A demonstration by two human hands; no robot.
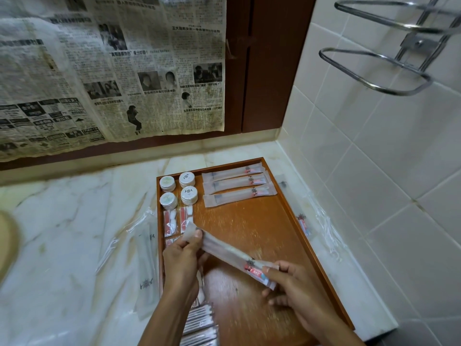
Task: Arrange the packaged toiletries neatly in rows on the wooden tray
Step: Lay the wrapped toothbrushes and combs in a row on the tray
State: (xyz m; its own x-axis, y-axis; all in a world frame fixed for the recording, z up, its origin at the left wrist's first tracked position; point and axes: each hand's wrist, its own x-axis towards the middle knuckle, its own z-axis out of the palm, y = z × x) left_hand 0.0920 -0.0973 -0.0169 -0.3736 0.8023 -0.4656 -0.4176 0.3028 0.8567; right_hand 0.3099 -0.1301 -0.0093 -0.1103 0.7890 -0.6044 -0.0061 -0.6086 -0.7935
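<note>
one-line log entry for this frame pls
phase: placing | held: long sachet, both ends | left hand: gripping | right hand: gripping | wooden tray: three long sachets rowed, four round packs | next: likely fourth row

The held toothbrush packet (239, 258) shows red-backed letters "ME"; the newspaper (112, 68) carries Chinese print, mostly blurred.

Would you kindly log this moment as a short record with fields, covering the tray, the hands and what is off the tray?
tray: wooden tray on a marble counter
far row: three long packets
far left: four round packets
held: one long packet, left hand and right hand at its ends
off tray: long packets on the counter on both sides
</note>
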